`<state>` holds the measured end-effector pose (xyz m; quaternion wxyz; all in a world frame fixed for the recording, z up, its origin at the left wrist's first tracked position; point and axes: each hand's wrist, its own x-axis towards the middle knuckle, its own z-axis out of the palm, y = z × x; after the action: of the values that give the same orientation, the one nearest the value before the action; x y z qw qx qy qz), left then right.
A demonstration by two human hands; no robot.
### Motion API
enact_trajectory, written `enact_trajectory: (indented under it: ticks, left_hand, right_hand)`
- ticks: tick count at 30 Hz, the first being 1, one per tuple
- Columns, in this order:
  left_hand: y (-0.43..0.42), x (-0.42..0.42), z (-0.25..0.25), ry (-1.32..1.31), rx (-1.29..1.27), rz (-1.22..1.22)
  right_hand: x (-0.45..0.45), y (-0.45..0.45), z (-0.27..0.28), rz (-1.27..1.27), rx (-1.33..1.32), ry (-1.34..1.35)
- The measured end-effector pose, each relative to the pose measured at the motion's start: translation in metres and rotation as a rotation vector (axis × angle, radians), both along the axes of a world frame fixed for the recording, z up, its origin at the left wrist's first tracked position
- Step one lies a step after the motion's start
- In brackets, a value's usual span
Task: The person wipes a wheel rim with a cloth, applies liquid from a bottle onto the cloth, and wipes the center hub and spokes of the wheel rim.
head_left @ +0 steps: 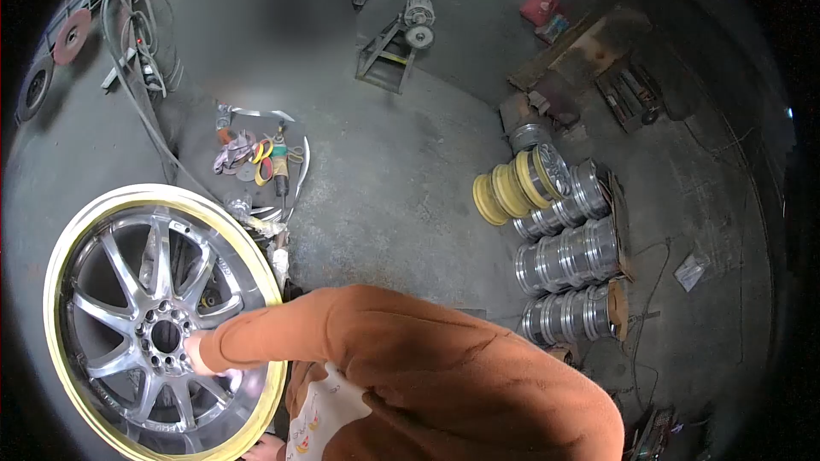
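Note:
A large multi-spoke alloy wheel [111, 314] with a yellowish outer rim fills the lower left, its face turned up toward me. My right hand [198, 354] reaches across in an orange-brown sleeve and touches the wheel near its hub. Its fingers are mostly hidden from view. A small blurred pinkish patch shows just below that wrist, too unclear to name. Low at the frame's bottom edge, my left hand [268, 447] is partly visible, with its fingers around the wheel's outer edge.
Beyond the wheel, power tools [280, 166] and sanding discs lie on a round surface. A hose [149, 119] runs down from the upper left. Stacked wheel rims [564, 256] stand at right. A motor on a metal stand [417, 26] is at the back. A blurred area covers the top.

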<state>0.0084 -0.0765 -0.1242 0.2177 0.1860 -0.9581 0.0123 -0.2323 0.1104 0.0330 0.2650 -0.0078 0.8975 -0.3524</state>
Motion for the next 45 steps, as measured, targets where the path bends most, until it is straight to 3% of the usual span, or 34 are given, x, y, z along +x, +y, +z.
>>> enact_trajectory:
  ticks: [1,2,4,7,8,9,10,11,13,14,17,19,21,24,25,26,27,29,33,36,39,41,43,45]
  left_hand:
    - [-0.003,0.002,0.0,-0.019,-0.007,-0.005]
    - [-0.004,0.004,-0.001,-0.045,-0.012,-0.016]
    - [0.0,0.001,0.007,-0.106,0.107,-0.049]
    - [0.049,-0.029,0.084,-0.14,0.691,0.082]
    - [0.038,-0.022,0.068,-0.168,0.782,0.144]
    - [0.034,-0.011,0.045,-0.06,0.566,0.111]
    - [0.031,-0.003,0.045,-0.145,0.416,0.125]
    - [0.033,-0.004,0.048,-0.223,0.291,0.137]
    - [0.034,-0.005,0.051,-0.14,0.335,0.135]
    - [0.031,-0.008,0.047,-0.023,0.238,0.092]
    - [0.033,-0.012,0.041,-0.094,0.134,0.152]
    - [0.029,-0.011,0.035,-0.062,0.083,0.124]
    - [0.031,-0.019,0.034,-0.042,0.001,0.114]
    - [0.023,-0.01,0.02,-0.008,-0.009,0.104]
    - [0.028,-0.003,0.013,0.0,-0.008,0.09]
    - [0.036,-0.007,0.039,-0.048,0.085,0.161]
    - [0.031,0.005,0.016,-0.055,0.07,0.153]
    - [0.027,0.0,0.034,-0.028,0.179,0.023]
    - [0.032,-0.015,0.063,0.105,0.146,0.094]
    - [0.033,-0.01,0.057,0.053,0.335,0.163]
    - [0.033,-0.013,0.057,0.092,0.329,0.177]
    - [0.034,-0.01,0.054,0.089,0.335,0.18]
    - [0.032,-0.011,0.053,0.078,0.366,0.195]
    - [0.032,-0.011,0.055,0.086,0.369,0.193]
  right_hand:
    - [-0.009,-0.004,-0.016,0.004,-0.01,-0.005]
    - [-0.021,-0.012,-0.037,0.232,0.024,0.064]
    - [-0.023,-0.014,-0.099,0.459,0.079,0.226]
    - [-0.004,-0.005,-0.059,0.844,0.216,0.399]
    - [0.002,0.016,-0.048,1.019,0.24,0.454]
    - [-0.002,0.035,0.05,0.478,0.171,-0.025]
    - [-0.01,0.042,0.057,0.766,0.366,0.076]
    - [-0.013,0.05,0.058,0.751,0.332,0.173]
    - [-0.023,0.046,0.083,0.972,0.453,0.096]
    - [-0.024,0.039,0.07,0.908,0.438,0.091]
    - [-0.013,0.03,0.05,0.761,0.448,0.058]
    - [-0.013,0.035,0.015,0.077,-0.314,-0.451]
    - [-0.011,0.034,-0.003,-0.021,-0.623,-0.33]
    - [-0.007,0.041,0.007,-0.093,-0.493,-0.507]
    - [-0.007,0.049,0.009,0.313,-0.174,-0.083]
    - [-0.008,0.052,0.015,0.721,0.144,0.346]
    - [-0.02,0.037,0.068,0.986,0.479,0.152]
    - [-0.033,0.032,0.076,1.213,0.714,0.173]
    - [-0.033,0.017,0.065,1.251,0.811,0.255]
    - [-0.021,0.023,0.063,0.947,0.52,0.095]
    - [-0.017,0.039,0.066,0.683,0.269,-0.02]
    - [-0.015,0.038,0.064,0.739,0.362,0.041]
    - [-0.01,0.02,0.068,0.87,0.685,0.192]
    - [-0.012,0.011,0.065,0.918,0.756,0.185]
